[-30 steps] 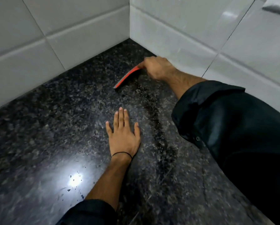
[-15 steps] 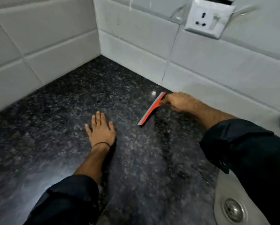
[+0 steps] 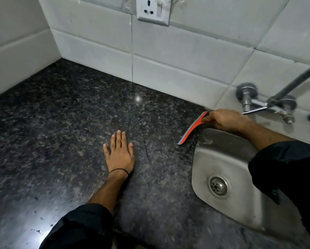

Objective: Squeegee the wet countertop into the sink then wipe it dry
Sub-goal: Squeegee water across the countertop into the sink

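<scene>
A dark speckled granite countertop (image 3: pixel 64 126) fills the left and middle of the head view. My right hand (image 3: pixel 226 119) grips the handle of an orange squeegee (image 3: pixel 191 130); its grey blade rests on the counter right at the left rim of the steel sink (image 3: pixel 240 200). My left hand (image 3: pixel 120 151) lies flat on the counter, fingers spread, a black band on its wrist, holding nothing. Thin wet streaks show on the stone between my left hand and the sink.
White tiled walls (image 3: pixel 177 69) meet in a corner at the back left. A wall socket (image 3: pixel 153 10) sits above the counter. A chrome tap (image 3: pixel 263 103) with a hose juts from the wall over the sink. The sink drain (image 3: pixel 218 186) is uncovered.
My right hand has dragged the squeegee from the back corner rightward along the wall to the sink's edge. The view has swung right, bringing sink and tap into sight. My left hand stayed flat.
</scene>
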